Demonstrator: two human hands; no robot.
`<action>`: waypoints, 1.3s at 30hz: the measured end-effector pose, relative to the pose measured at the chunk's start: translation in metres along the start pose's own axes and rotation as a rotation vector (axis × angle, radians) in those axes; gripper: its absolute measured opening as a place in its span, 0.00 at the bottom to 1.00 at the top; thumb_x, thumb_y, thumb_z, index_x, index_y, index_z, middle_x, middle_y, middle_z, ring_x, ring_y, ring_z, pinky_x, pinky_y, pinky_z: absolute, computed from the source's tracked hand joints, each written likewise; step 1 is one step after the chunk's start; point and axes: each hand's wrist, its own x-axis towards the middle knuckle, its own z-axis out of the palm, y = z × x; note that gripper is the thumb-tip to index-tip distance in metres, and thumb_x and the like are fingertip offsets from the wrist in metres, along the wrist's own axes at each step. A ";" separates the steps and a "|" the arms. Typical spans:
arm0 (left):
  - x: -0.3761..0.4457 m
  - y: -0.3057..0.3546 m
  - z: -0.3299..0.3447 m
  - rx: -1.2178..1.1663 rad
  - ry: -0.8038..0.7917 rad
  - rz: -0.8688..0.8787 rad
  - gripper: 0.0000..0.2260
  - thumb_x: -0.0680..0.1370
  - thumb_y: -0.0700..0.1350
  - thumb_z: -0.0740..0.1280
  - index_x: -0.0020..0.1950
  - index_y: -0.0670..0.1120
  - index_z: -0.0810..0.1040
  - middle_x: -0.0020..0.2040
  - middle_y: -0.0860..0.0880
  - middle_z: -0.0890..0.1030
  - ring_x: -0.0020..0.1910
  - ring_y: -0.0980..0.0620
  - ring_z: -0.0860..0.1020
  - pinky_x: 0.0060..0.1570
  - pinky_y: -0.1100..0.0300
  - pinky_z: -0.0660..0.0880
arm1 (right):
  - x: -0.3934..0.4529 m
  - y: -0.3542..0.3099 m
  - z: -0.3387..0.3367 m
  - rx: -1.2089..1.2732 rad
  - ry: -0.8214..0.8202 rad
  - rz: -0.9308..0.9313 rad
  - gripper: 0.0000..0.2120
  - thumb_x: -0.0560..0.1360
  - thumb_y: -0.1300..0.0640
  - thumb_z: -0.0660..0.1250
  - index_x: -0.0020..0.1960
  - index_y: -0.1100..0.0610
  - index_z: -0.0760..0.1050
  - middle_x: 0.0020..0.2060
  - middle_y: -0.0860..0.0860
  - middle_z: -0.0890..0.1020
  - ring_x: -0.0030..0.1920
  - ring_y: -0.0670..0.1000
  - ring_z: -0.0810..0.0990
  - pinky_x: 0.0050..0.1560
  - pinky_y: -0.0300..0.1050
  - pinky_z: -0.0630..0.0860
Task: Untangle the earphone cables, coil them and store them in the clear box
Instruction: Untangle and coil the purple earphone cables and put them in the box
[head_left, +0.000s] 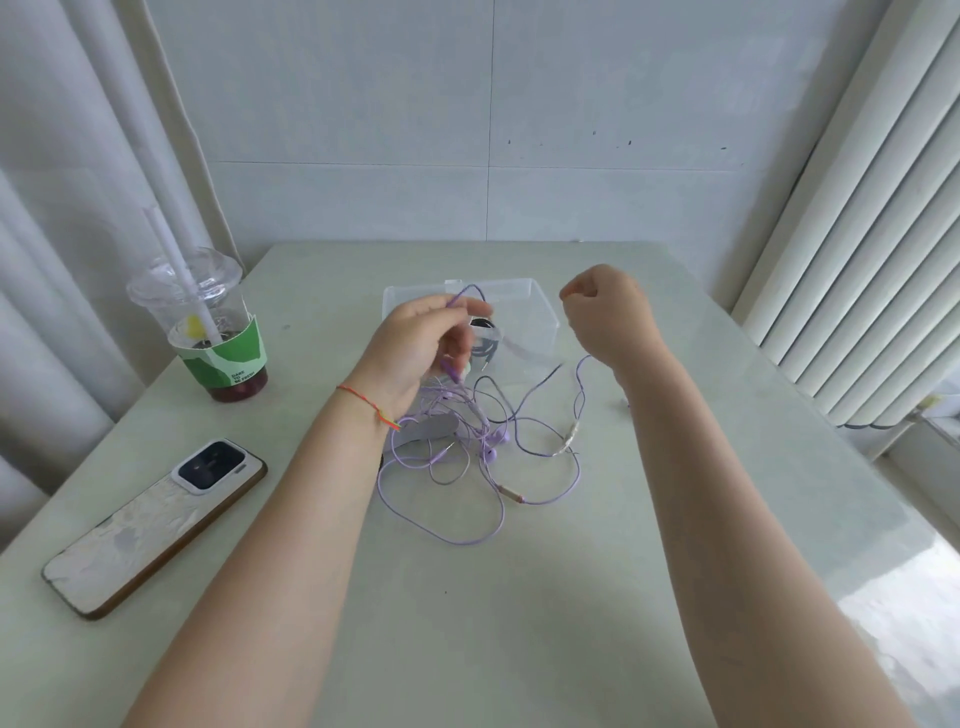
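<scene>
Head view, only cam. I've got the left hand raised over the bench, fingers curled, pinching a purple strand of the earphone cables w/ a loop standing up past the fingertips. Right hand raised too, fingers curled into a fist; a dark strand runs from below its wrist, but can't tell if it's actually pinched.

Rest of the tangle lies on the bench just below the left fingers, purple and darker cords still crossed, buds and plugs mixed in. Clear box sits behind both hands, just past the left fingertips, open; something dark coiled inside, prob one set already stored, blurred.

Progress est: early-mid. Untangling underway; purple set not coiled, not boxed.
</scene>
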 end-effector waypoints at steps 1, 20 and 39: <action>0.000 0.002 -0.001 -0.033 -0.003 0.004 0.12 0.81 0.36 0.56 0.49 0.40 0.80 0.29 0.48 0.70 0.25 0.52 0.67 0.27 0.63 0.67 | -0.001 -0.001 -0.001 -0.045 0.005 -0.051 0.15 0.73 0.64 0.57 0.54 0.58 0.77 0.53 0.53 0.78 0.53 0.53 0.76 0.49 0.41 0.70; -0.014 0.015 0.002 -0.237 -0.313 -0.120 0.10 0.81 0.38 0.57 0.50 0.41 0.78 0.38 0.46 0.80 0.36 0.49 0.80 0.38 0.59 0.78 | -0.017 -0.018 -0.004 0.161 -0.139 -0.283 0.08 0.78 0.57 0.63 0.45 0.57 0.80 0.29 0.51 0.68 0.32 0.51 0.65 0.32 0.42 0.62; -0.005 0.013 0.000 -0.510 -0.016 0.033 0.10 0.80 0.31 0.58 0.48 0.41 0.76 0.47 0.43 0.81 0.49 0.45 0.84 0.40 0.63 0.80 | -0.034 -0.029 0.014 -0.170 -0.458 -0.388 0.11 0.79 0.51 0.64 0.43 0.54 0.81 0.28 0.51 0.68 0.28 0.47 0.64 0.29 0.41 0.62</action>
